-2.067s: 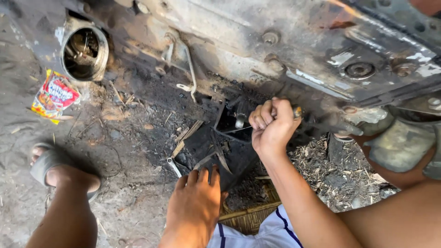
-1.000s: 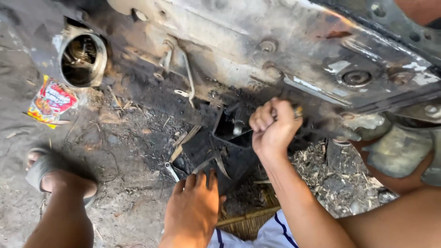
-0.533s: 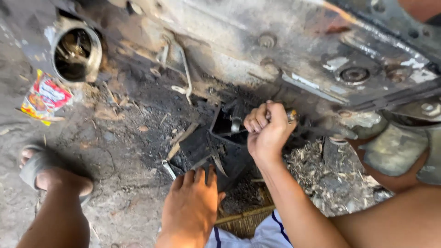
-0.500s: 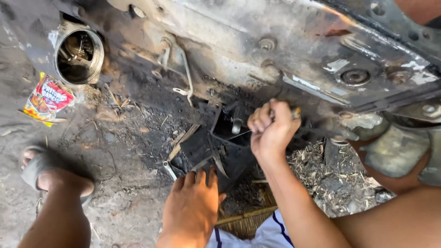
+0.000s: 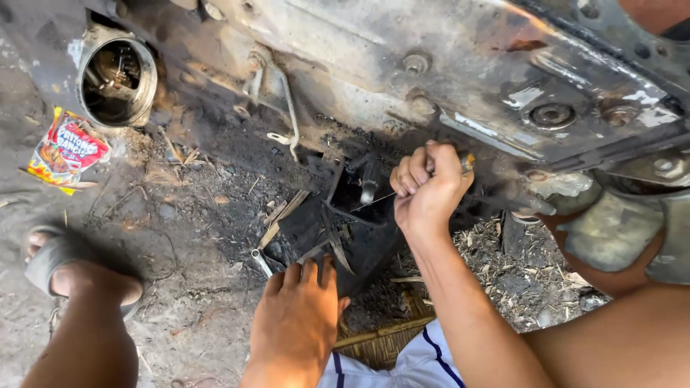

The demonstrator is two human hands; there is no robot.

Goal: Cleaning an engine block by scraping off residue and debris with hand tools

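While the right hand (image 5: 425, 188) is closing into a fist just below the greasy engine casing (image 5: 460, 79), its fingers (image 5: 410, 172) are pressing together around a slim tool handle (image 5: 467, 162), whose yellowish end is showing beside the thumb. A thin wire (image 5: 374, 201) is running from that fist toward the black metal box (image 5: 345, 223), which is lying on the dirt floor directly under the engine casing. The left hand (image 5: 296, 323) is resting palm down at the near edge of the black metal box, its fingers (image 5: 309, 273) lying flat and slightly spread against it. A small wrench (image 5: 260, 260) is lying just beside the left fingertips. Left of the engine casing, a round open housing (image 5: 117, 77) is showing, with a red snack wrapper (image 5: 66, 149) below it. A sandalled foot (image 5: 61, 262) is standing well apart from the black metal box.
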